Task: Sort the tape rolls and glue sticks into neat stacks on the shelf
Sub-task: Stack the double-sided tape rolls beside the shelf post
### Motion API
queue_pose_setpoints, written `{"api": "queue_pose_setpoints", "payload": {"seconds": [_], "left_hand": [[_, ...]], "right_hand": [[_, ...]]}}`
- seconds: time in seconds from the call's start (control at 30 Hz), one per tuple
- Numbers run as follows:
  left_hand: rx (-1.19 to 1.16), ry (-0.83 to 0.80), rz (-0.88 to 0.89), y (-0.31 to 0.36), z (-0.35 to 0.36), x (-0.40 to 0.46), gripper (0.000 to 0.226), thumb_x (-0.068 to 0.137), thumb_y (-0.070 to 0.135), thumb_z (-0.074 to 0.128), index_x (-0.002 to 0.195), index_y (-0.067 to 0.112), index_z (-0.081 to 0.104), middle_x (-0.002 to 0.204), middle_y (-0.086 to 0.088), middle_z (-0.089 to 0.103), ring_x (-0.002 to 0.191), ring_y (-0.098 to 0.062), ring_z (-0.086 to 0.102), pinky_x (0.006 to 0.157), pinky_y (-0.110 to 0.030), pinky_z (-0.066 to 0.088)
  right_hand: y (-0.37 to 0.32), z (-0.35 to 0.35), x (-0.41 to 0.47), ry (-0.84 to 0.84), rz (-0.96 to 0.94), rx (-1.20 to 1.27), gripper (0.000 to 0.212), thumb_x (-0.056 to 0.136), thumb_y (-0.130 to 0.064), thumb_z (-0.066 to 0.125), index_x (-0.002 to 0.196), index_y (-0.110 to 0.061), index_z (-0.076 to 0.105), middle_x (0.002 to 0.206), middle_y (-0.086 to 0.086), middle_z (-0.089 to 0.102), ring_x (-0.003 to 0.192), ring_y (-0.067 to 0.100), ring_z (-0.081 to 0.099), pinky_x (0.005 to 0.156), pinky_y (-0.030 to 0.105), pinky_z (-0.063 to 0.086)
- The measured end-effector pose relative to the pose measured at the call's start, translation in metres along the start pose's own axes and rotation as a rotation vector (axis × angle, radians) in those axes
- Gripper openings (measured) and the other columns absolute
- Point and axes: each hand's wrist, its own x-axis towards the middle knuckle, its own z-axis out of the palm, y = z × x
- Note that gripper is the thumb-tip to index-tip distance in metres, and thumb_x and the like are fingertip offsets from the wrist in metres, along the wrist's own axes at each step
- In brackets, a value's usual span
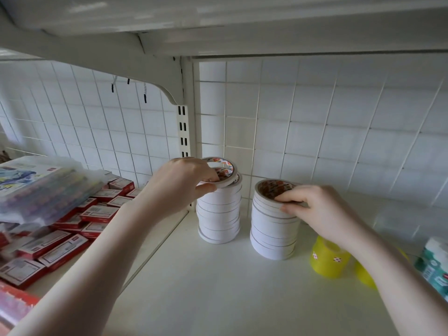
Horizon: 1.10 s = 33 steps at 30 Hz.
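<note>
Two stacks of white tape rolls stand on the white shelf (218, 287). My left hand (184, 183) pinches the top roll (226, 174), tilted, on the left stack (219, 214), with fingers inside its core and thumb outside. My right hand (320, 209) grips the top rolls of the right stack (274, 234), fingertips over the rim. Yellow tape rolls (329, 259) with flower prints lie to the right, partly under my right forearm. No glue stick is clearly visible.
Red and white small boxes (60, 241) and a clear plastic case (41, 190) crowd the left shelf section. Teal-labelled packs (434, 265) sit at the right edge. A wire grid backs the shelf, and another shelf hangs overhead.
</note>
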Motion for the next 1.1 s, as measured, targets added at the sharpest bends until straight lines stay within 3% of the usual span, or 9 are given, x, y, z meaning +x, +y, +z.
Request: {"api": "queue_pose_setpoints", "payload": {"seconds": [0.13, 0.3, 0.43, 0.8, 1.1], "left_hand": [[0.007, -0.108, -0.026, 0.001, 0.003, 0.011, 0.016, 0.089, 0.028, 0.06, 0.102, 0.022, 0.067, 0.096, 0.007, 0.063, 0.093, -0.017, 0.055, 0.076, -0.034, 0.045], [-0.007, -0.177, -0.045, 0.004, 0.003, 0.018, 0.017, 0.09, 0.03, 0.059, 0.104, 0.025, 0.066, 0.098, 0.007, 0.063, 0.093, -0.016, 0.056, 0.08, -0.036, 0.046], [-0.03, -0.188, -0.046, 0.004, 0.002, 0.022, 0.017, 0.089, 0.033, 0.06, 0.101, 0.025, 0.067, 0.095, 0.007, 0.063, 0.089, -0.015, 0.056, 0.079, -0.038, 0.048], [-0.079, -0.268, -0.063, 0.002, -0.001, 0.026, 0.017, 0.087, 0.029, 0.063, 0.102, 0.023, 0.068, 0.092, 0.007, 0.063, 0.085, -0.012, 0.057, 0.082, -0.035, 0.048], [-0.089, -0.298, -0.074, 0.002, -0.004, 0.025, 0.017, 0.087, 0.028, 0.062, 0.103, 0.025, 0.067, 0.097, 0.007, 0.065, 0.087, -0.011, 0.058, 0.082, -0.034, 0.05]], "right_hand": [[0.003, 0.0, 0.001, -0.001, -0.012, 0.012, 0.024, 0.081, -0.015, 0.071, 0.1, -0.03, 0.073, 0.101, -0.013, 0.07, 0.096, 0.006, 0.062, 0.088, 0.023, 0.045], [0.004, 0.0, -0.002, 0.045, -0.016, 0.036, 0.028, 0.08, -0.012, 0.072, 0.103, -0.028, 0.073, 0.099, -0.017, 0.067, 0.094, -0.002, 0.058, 0.08, 0.003, 0.037], [0.007, -0.001, -0.005, 0.1, -0.062, 0.044, 0.029, 0.078, -0.006, 0.073, 0.101, -0.023, 0.074, 0.092, -0.024, 0.062, 0.093, -0.01, 0.051, 0.079, -0.004, 0.033], [0.01, 0.002, -0.01, 0.153, -0.101, 0.027, 0.023, 0.08, -0.004, 0.07, 0.096, -0.018, 0.076, 0.093, -0.011, 0.069, 0.091, 0.001, 0.058, 0.081, 0.004, 0.037], [0.011, 0.007, -0.014, 0.221, -0.103, -0.019, 0.025, 0.078, -0.002, 0.071, 0.099, -0.015, 0.075, 0.096, -0.015, 0.064, 0.095, 0.005, 0.059, 0.084, 0.003, 0.036]]}}
